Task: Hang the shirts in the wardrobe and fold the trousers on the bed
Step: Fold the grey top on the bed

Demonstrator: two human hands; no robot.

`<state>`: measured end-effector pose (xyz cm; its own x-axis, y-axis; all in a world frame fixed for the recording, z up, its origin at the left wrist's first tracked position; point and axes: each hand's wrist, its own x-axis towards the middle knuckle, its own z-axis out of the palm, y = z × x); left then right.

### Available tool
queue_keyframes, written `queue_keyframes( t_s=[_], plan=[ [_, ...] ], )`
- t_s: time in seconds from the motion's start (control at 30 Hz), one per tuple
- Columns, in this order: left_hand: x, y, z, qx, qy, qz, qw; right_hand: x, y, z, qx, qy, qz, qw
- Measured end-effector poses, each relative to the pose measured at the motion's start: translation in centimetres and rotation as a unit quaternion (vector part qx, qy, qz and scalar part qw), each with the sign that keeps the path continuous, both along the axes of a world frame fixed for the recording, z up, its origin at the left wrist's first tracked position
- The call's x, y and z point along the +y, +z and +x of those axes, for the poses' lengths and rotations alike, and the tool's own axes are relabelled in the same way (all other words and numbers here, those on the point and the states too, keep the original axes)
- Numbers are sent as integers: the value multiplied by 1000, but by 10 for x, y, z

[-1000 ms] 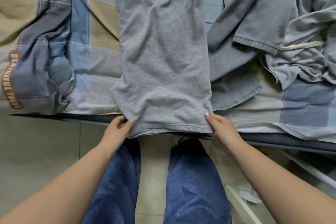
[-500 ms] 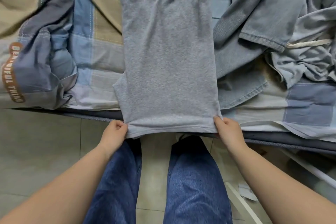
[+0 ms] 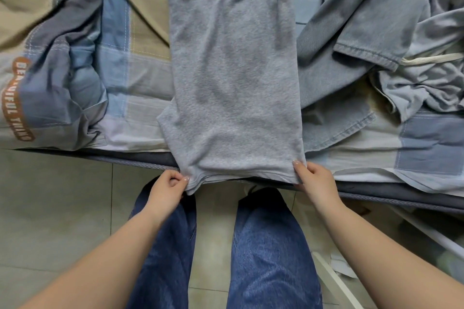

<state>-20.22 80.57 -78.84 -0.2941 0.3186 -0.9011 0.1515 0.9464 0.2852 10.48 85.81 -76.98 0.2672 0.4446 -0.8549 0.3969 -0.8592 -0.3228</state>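
Observation:
Grey sweat trousers (image 3: 233,78) lie lengthwise on the checked bed (image 3: 140,40), their hem hanging just over the near edge. My left hand (image 3: 167,189) pinches the hem's left corner. My right hand (image 3: 313,180) pinches the right corner, thumb on top of the cloth. The far end of the trousers runs out of view at the top.
Blue denim trousers (image 3: 351,40) and a crumpled light-blue garment with a white drawstring (image 3: 426,75) lie to the right. A bunched checked quilt with orange lettering (image 3: 50,78) sits at the left. Tiled floor (image 3: 55,208) and my blue-jeaned legs (image 3: 263,253) are below; white furniture (image 3: 336,281) stands lower right.
Both hands have drawn the hem a little toward me and to the right, past the bed's edge. The grey cloth lies flatter and straighter.

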Motion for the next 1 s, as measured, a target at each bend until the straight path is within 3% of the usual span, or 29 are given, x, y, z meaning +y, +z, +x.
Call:
queue_keyframes(
  t_s=[0.13,0.33,0.5,0.67,1.0],
  plan=[
    [-10,5,-5,-61,37,-67,995,4,-2,-3,-40,10,-17,999],
    [-6,-1,2,-53,72,-39,995,12,-5,-5,0,-4,-1,1000],
    [7,-7,11,-4,85,-31,996,7,-6,2,-21,-21,12,999],
    [5,0,12,-26,66,-1,997,9,-7,3,-12,-32,2,999],
    [3,-1,6,-64,78,-48,994,4,-11,11,22,-79,9,997]
  ],
)
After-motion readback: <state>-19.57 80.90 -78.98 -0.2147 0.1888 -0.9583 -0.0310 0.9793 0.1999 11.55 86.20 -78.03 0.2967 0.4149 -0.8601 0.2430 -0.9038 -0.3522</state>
